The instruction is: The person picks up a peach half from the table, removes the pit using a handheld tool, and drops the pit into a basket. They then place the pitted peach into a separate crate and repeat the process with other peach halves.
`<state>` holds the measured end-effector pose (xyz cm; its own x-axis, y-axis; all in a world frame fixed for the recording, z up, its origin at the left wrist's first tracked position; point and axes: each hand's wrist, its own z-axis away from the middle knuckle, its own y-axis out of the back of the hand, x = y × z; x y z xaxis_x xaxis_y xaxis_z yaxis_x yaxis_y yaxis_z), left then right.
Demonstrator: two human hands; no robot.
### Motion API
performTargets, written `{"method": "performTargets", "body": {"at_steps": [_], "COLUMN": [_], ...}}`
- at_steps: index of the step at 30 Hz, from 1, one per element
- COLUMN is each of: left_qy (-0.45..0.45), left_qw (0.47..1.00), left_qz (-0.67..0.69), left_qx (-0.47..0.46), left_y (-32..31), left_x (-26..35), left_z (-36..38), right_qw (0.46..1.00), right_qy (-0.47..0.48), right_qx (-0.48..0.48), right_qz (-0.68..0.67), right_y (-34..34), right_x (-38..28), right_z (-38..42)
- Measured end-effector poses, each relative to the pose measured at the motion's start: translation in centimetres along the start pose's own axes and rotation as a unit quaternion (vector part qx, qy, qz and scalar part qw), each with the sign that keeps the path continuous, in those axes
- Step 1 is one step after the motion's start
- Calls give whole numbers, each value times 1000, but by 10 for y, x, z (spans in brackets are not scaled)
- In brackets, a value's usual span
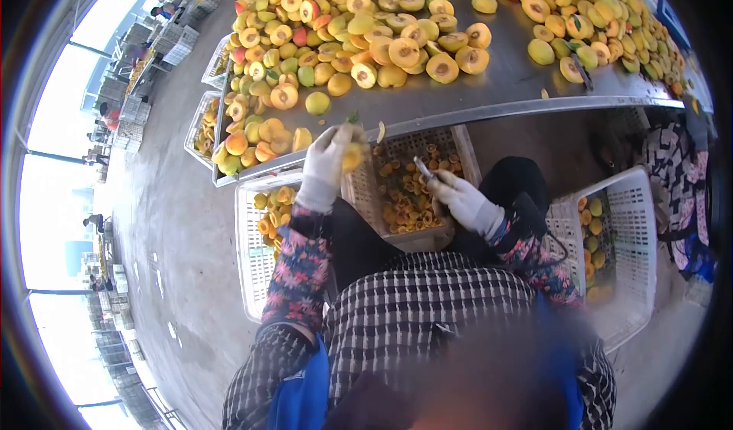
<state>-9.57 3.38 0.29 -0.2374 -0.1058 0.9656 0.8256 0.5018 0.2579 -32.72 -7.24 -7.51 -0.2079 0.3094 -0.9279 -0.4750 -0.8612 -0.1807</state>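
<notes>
My left hand [333, 161], in a white glove, is closed on a yellow fruit [353, 157] just in front of the metal table's edge. A small green leaf [353, 116] shows above its fingers, and a thin yellow sliver [381, 132] is beside them. To the right, my right hand [464, 201], also gloved, grips a small metal tool [422, 167] that points up and left. Between and below the hands is a crate [467, 155] holding many small orange-brown pieces. Halved and whole fruits [405, 51] are heaped on the metal table [489, 94].
White crates with fruit stand at my left [248, 258] and right [626, 224]. More crates [200, 124] are beside the table's left end. Someone in a patterned sleeve [676, 170] is at the far right. Distant workers and stacked crates line the left.
</notes>
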Motion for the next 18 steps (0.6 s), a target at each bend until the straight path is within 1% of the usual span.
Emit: {"method": "performTargets", "body": {"at_steps": [1,2,3,5,7,8,11,13,15,17,18], "left_qy": [73,70,67,95,123,143,68,-22,-25,10,27], "left_qw": [995,978,943,869,803,752,827,868,892,841,811], "left_qz": [-65,-197,-325,-474,-560,-623,-540,-485,-448,-541,-585], "left_qx": [12,25,39,103,161,159,143,107,50,23,10], "left_y": [16,33,49,102,137,145,137,125,106,93,87], "left_x": [-2,0,7,-1,-5,-4,-3,-31,-52,-87,-88], "left_z": [1,7,13,20,22,16,-27,-75,-117,-145,-151], "right_qw": [1000,999,998,997,997,997,996,995,995,996,996], "right_qy": [-11,-35,-37,-37,-33,-40,-54,-61,-63,-61,-61], "right_qx": [-23,-36,-45,-61,-62,-63,-71,-74,-72,-58,-50], "right_qz": [12,8,11,16,6,-7,-23,-28,-30,-34,-36], "right_y": [-3,-5,-7,-7,-9,-9,-10,-11,-10,-11,-12], "right_x": [-4,-12,-11,-7,-4,-6,-4,-3,-5,-5,-6], "right_z": [3,6,5,3,1,2,-3,-4,-5,-4,-3]}}
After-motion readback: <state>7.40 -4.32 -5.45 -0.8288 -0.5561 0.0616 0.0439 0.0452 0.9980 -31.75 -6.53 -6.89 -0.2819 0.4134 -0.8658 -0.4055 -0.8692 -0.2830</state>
